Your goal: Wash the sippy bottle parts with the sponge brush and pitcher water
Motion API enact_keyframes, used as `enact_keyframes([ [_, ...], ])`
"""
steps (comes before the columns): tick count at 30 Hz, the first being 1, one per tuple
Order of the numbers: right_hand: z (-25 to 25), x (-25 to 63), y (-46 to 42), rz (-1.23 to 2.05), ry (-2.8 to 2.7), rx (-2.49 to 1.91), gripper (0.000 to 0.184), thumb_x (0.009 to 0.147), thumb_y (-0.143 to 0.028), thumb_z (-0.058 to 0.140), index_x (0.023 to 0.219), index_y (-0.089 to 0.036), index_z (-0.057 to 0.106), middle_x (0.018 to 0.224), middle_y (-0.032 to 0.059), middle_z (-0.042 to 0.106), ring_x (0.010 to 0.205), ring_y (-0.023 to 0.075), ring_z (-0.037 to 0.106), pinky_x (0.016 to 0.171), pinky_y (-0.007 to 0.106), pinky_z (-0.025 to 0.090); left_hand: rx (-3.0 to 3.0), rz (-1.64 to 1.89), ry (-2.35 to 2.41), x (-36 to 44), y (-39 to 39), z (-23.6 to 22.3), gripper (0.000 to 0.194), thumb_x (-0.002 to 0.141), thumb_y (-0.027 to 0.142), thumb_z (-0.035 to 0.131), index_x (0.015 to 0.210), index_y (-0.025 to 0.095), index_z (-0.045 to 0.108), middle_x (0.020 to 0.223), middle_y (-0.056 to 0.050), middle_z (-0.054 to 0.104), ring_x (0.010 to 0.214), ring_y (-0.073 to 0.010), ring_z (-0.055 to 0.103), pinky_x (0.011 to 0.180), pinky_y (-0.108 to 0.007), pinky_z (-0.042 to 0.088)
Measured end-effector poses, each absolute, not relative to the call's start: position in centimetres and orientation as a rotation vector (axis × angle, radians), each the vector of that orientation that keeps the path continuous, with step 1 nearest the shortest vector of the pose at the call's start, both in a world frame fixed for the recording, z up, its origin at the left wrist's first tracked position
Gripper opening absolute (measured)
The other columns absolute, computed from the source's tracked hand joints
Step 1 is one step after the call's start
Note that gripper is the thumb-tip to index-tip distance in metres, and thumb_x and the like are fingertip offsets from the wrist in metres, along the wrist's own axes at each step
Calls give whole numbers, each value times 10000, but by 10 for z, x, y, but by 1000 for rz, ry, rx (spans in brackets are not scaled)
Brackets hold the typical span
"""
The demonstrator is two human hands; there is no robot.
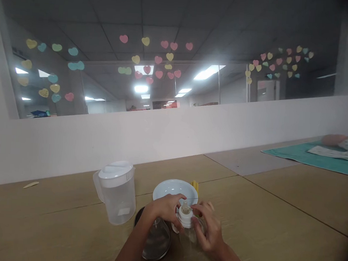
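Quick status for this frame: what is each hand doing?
Left hand: curled around the white collar of the baby bottle.
Right hand: fingers closed on the collar's other side.

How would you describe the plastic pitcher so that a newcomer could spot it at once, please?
Below the long glass panel with heart-shaped stickers lies a wood-toned surface. On it, left of the pale bowl, stands the frosted pitcher. Unlike the bowl and the baby bottle, it has a broad lid and side handle.
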State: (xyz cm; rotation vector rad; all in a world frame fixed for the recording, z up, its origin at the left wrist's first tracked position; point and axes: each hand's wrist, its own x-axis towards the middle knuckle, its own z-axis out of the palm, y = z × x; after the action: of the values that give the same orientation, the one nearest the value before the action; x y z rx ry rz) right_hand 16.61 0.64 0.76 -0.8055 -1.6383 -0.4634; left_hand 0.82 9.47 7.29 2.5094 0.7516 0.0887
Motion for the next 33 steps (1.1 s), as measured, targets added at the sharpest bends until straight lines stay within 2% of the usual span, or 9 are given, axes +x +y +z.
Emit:
enact_keyframes([
  [4, 4, 163, 11, -383, -1551, -869, 212, 790, -184, 465, 997, -205, 506, 704, 11, 556, 647, 174, 544, 621, 313, 435, 2523, 71, 771, 9, 93, 74, 1011, 421, 364, 800, 1315, 225, 351, 983, -24, 616, 886, -215, 574, 718, -259, 433],
  [10, 9, 162, 15, 153, -1599, -964, 306, 844, -344, 440, 1115, -209, 485, 972, 73, 629, 899, 209, 608, 799, 323, 480, 2561, 122, 761, 9, 89, 76, 968, 415, 370, 796, 1285, 217, 399, 997, -37, 604, 882, -229, 569, 676, -260, 428],
  [14, 15, 162, 11, 323, -1639, -988, 356, 842, -396, 445, 1145, -215, 495, 980, 69, 640, 912, 221, 610, 810, 340, 482, 2566, 123, 761, 8, 88, 77, 962, 413, 365, 792, 1279, 212, 403, 986, -35, 613, 848, -226, 579, 647, -260, 428],
  [19, 9, 156, 14, 100, -1576, -1121, 340, 809, -407, 501, 1083, -206, 513, 854, 43, 613, 793, 190, 594, 739, 316, 485, 2563, 120, 797, 11, 85, 77, 899, 386, 428, 798, 1195, 217, 465, 1030, -28, 609, 895, -231, 579, 679, -257, 440],
  [22, 1, 152, 19, -98, -1510, -1201, 321, 764, -405, 558, 1006, -197, 532, 771, 25, 589, 697, 181, 571, 660, 308, 480, 2571, 96, 834, 14, 83, 76, 819, 387, 406, 798, 1123, 209, 496, 1049, -32, 608, 914, -234, 580, 716, -264, 447],
  [25, -2, 149, 20, -176, -1496, -1217, 290, 761, -404, 570, 957, -191, 545, 771, 31, 588, 702, 187, 570, 656, 312, 476, 2574, 83, 821, 16, 81, 76, 788, 391, 390, 800, 1097, 205, 502, 1071, -36, 607, 932, -234, 580, 755, -269, 448],
  [29, 2, 148, 17, -138, -1578, -1209, 233, 789, -396, 557, 925, -207, 563, 829, 36, 586, 762, 185, 577, 671, 298, 475, 2565, 74, 741, 13, 81, 80, 830, 421, 386, 797, 1166, 228, 468, 1106, -31, 601, 971, -238, 570, 780, -279, 448],
  [33, 3, 148, 15, -99, -1640, -1224, 215, 826, -409, 525, 909, -217, 575, 849, 37, 567, 768, 176, 579, 660, 284, 477, 2547, 4, 790, -6, 91, 89, 972, 437, 274, 798, 1301, 223, 357, 1165, -53, 578, 953, -215, 585, 759, -254, 456],
])
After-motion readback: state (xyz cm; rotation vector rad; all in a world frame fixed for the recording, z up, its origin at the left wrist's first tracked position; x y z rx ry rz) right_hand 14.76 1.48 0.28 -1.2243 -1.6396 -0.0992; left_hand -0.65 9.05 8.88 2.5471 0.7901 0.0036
